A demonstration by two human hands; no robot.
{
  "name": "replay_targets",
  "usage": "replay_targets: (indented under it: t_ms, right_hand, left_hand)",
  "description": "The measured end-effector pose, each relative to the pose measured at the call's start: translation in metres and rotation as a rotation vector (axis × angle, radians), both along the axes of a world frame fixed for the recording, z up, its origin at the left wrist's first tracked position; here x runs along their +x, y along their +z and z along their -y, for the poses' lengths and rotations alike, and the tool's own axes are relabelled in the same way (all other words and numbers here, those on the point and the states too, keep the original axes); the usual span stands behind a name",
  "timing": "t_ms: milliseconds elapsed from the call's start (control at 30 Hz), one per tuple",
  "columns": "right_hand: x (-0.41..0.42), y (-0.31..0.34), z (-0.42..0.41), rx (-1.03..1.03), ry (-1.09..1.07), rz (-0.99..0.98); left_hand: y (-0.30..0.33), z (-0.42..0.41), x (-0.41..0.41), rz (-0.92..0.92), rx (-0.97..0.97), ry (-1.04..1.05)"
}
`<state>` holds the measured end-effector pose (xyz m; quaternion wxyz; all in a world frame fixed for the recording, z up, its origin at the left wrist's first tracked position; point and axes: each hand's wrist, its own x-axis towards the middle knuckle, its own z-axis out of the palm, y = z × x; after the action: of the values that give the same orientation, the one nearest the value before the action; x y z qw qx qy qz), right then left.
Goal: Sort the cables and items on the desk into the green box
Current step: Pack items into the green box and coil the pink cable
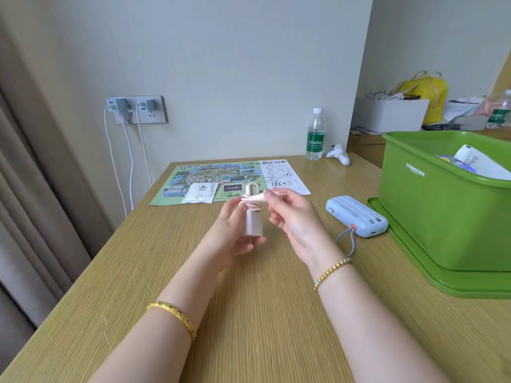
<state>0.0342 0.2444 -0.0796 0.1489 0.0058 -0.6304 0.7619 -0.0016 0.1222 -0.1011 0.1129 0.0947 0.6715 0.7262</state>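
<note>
Your left hand (235, 233) grips a small pink charger (253, 226) above the counter (249, 313); your right hand (293, 217) pinches its pink cable (255, 201), coiled on top

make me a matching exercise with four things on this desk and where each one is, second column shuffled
Things
1. power bank
2. water bottle
3. white sachet
4. pink charger with cable

Places
A. lying on the park map
B. held up between the left hand and right hand
C. flat on the desk beside the green box
D. standing at the far edge of the desk by the wall

Pairs: 1-C, 2-D, 3-A, 4-B
</note>
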Motion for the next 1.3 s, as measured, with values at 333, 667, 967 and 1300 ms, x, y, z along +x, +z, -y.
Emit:
replay_targets:
  t_ms: [333,667,967,1300]
  right_hand:
    - [0.004,0.004,0.001,-0.066,0.234,0.140]
    - [0.001,-0.004,0.004,-0.078,0.120,0.190]
    - [0.004,-0.003,0.008,0.057,0.116,0.184]
    - [0.000,-0.007,0.025,0.147,-0.066,-0.130]
  left_hand:
    - [0.009,0.004,0.001,-0.002,0.020,-0.179]
    - [0.005,0.000,-0.001,0.085,0.093,-0.199]
    - [0.000,-0.010,0.001,0.048,0.122,0.063]
    - [0.000,-0.009,-0.005,-0.012,0.173,0.354]
